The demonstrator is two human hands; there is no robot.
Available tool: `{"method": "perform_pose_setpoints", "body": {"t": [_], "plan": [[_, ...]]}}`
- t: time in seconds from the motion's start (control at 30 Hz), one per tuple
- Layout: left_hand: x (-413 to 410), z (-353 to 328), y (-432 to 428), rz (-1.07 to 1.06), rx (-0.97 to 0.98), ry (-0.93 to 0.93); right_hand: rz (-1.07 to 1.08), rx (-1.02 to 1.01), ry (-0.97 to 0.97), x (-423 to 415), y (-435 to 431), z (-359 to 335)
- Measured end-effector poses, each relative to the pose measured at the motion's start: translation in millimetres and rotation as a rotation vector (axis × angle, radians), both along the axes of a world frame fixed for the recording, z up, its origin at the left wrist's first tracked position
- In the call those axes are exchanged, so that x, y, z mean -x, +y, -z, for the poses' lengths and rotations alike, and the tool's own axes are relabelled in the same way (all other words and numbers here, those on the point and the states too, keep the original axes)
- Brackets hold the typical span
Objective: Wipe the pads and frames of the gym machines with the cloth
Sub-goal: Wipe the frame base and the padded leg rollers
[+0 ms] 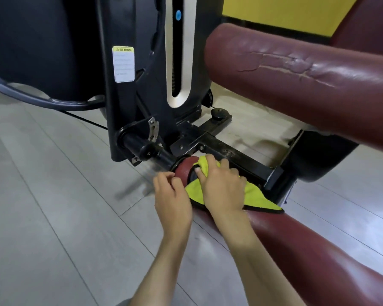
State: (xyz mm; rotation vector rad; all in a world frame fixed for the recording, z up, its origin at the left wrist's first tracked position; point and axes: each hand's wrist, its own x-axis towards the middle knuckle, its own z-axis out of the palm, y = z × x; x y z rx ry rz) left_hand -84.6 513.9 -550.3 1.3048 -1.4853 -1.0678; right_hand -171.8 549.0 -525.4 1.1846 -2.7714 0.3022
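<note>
The black steel machine frame (131,85) stands behind; the long maroon vinyl roller pad (318,250) runs toward it; the yellow-green cloth (259,199) sits bunched on the pad's far end, clutched by the right hand (221,186); the left hand (171,195) curls beside, perhaps touching the pad, grip unclear.

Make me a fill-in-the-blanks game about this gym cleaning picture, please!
1. The cloth is held by the person's ___ hand.
2. The cloth is bright ___ with a dark edge.
3. The round dot on the silver strip is ___.
4. The roller pad being wiped is dark ___.
Missing words: right, yellow, blue, red.
</note>
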Motion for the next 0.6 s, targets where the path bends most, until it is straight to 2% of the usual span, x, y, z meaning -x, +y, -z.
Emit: {"method": "perform_pose_setpoints", "body": {"t": [0.2, 0.4, 0.47, 0.53, 0.6], "plan": [[1.6, -1.7, 5.3, 0.034, -0.022, 0.036, -0.123, 0.072, -0.271, 19.3, -46.4, -2.7], [0.7, -7.2, 8.0, 0.005, -0.037, 0.079, -0.242, 0.037, -0.260, 26.2, -11.4, -13.6], [1.6, -5.3, 8.4, -0.032, 0.001, -0.037, -0.251, 0.020, -0.224, 29.9, 19.2, -17.0], [7.0, -8.5, 15.7, -0.040, 0.054, -0.241, -0.223, -0.001, -0.187, 34.1, 56.0, -18.9], [14.0, -14.2, 29.3, 0.017, 0.241, -0.380, -0.185, -0.017, -0.183, 40.9, 94.6, -19.6]]}}
